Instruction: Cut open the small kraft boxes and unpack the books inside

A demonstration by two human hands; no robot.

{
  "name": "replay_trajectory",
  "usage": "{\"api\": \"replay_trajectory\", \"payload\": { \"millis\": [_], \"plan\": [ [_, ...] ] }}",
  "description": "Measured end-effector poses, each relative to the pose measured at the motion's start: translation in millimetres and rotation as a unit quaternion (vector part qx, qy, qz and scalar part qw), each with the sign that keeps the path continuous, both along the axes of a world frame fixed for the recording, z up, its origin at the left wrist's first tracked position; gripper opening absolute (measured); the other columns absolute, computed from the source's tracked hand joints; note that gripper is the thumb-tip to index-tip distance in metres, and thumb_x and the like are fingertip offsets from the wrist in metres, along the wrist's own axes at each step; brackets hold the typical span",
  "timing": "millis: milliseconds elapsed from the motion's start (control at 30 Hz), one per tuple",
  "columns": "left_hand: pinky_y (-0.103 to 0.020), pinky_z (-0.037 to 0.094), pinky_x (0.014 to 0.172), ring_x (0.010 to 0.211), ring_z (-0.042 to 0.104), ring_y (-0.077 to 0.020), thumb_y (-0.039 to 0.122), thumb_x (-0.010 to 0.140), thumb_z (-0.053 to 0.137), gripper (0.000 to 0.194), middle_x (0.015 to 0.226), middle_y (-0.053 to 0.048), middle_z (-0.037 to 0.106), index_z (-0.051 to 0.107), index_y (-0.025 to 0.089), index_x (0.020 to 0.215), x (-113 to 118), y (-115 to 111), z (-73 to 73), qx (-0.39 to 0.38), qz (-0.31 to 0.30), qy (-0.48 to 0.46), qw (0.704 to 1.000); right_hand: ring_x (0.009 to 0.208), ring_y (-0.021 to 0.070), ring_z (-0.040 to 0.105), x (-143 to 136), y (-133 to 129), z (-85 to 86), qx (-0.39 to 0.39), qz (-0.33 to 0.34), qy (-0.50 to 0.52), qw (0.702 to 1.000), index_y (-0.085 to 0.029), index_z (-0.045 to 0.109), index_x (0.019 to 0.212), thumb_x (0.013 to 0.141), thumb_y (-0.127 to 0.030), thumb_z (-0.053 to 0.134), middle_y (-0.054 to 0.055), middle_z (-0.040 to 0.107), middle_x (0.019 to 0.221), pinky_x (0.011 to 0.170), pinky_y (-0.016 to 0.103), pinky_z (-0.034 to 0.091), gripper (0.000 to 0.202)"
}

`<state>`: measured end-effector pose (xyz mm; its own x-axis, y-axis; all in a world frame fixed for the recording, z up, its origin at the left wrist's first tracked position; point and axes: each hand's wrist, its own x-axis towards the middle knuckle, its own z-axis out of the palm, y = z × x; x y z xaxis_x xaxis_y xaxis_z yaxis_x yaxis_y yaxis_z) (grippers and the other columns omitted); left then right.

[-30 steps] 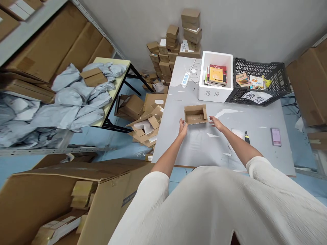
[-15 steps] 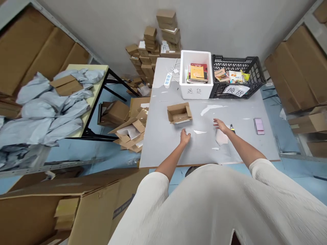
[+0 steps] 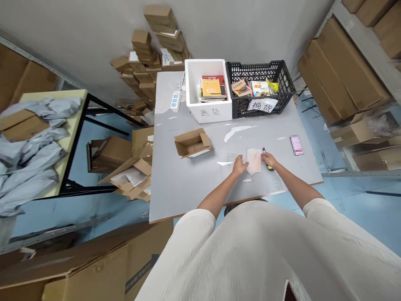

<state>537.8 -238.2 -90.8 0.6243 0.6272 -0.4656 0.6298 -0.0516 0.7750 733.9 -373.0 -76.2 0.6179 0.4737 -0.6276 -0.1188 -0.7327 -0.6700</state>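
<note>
A pale pink, flat packet (image 3: 254, 162) with a whitish wrapping lies on the grey table between my two hands. My left hand (image 3: 239, 166) is at the packet's left edge, thumb and fingers apart. At the right edge, my right hand (image 3: 268, 160) has its fingers closed on the packet's side. A black and yellow utility knife (image 3: 270, 168) lies beside and partly beneath the right hand. Left of the hands, an open cardboard box (image 3: 193, 143) stands with its flaps up.
A white foam box (image 3: 209, 113) and a black crate (image 3: 260, 108), both holding books, stand at the table's back. A power strip (image 3: 175, 101) lies left of them, a pink-purple item (image 3: 296, 145) at right. Discarded cartons (image 3: 133, 177) are heaped left of the table (image 3: 175, 188).
Both hands have come together around the packet, the left moving right towards it and the right closing at its edge. The view has turned, shifting the table leftward.
</note>
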Motion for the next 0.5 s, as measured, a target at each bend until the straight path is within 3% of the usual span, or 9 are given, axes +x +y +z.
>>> {"api": "replay_trajectory", "payload": {
  "millis": [100,167,300,367,500],
  "plan": [
    [-0.046,0.049,0.116,0.147,0.057,-0.036,0.045,0.087,0.087,0.077,0.156,-0.02,0.057,0.048,0.021,0.149,15.9,-18.2,1.9,0.042,-0.03,0.062,0.997,0.101,0.0232,0.074,-11.0,-10.8,-18.1,-0.012,0.039,-0.003,0.999,-0.021,0.076,0.112,0.085,-0.025,0.061,0.008,0.079,0.109,0.095,0.037,0.062,0.031],
    [-0.046,0.049,0.114,0.146,0.057,-0.0371,0.046,0.086,0.088,0.073,0.154,-0.018,0.057,0.05,0.024,0.143,22.7,-24.6,2.6,0.069,-0.043,0.115,0.99,0.109,0.0244,0.075,-20.5,-14.3,-29.0,-0.013,0.078,-0.024,0.997,-0.021,0.078,0.116,0.087,-0.023,0.06,0.009,0.08,0.114,0.103,0.039,0.06,0.034],
    [-0.042,0.048,0.11,0.138,0.062,-0.0324,0.032,0.101,0.068,0.026,0.142,-0.015,0.064,0.058,0.025,0.125,23.5,-21.9,2.0,0.097,-0.057,0.18,0.977,0.125,0.0247,0.072,-33.3,-13.6,-44.1,-0.03,0.156,-0.087,0.984,-0.022,0.079,0.13,0.088,-0.018,0.058,0.01,0.076,0.138,0.116,0.04,0.054,0.046],
    [-0.04,0.048,0.107,0.134,0.064,-0.0304,0.034,0.106,0.061,0.015,0.137,-0.013,0.067,0.059,0.026,0.119,19.5,-17.6,1.4,0.089,-0.062,0.182,0.977,0.131,0.0256,0.069,-35.3,-11.7,-47.8,-0.045,0.195,-0.115,0.973,-0.02,0.076,0.138,0.088,-0.015,0.058,0.012,0.072,0.146,0.12,0.039,0.051,0.054],
    [-0.034,0.048,0.102,0.128,0.066,-0.0266,0.049,0.104,0.068,0.032,0.138,-0.011,0.068,0.057,0.025,0.123,14.0,-17.1,-0.5,0.068,-0.08,0.161,0.981,0.141,0.0276,0.061,-39.1,-8.9,-48.8,-0.063,0.276,-0.162,0.945,-0.019,0.071,0.149,0.084,-0.01,0.055,0.013,0.066,0.153,0.125,0.042,0.046,0.067]
  ]
}}
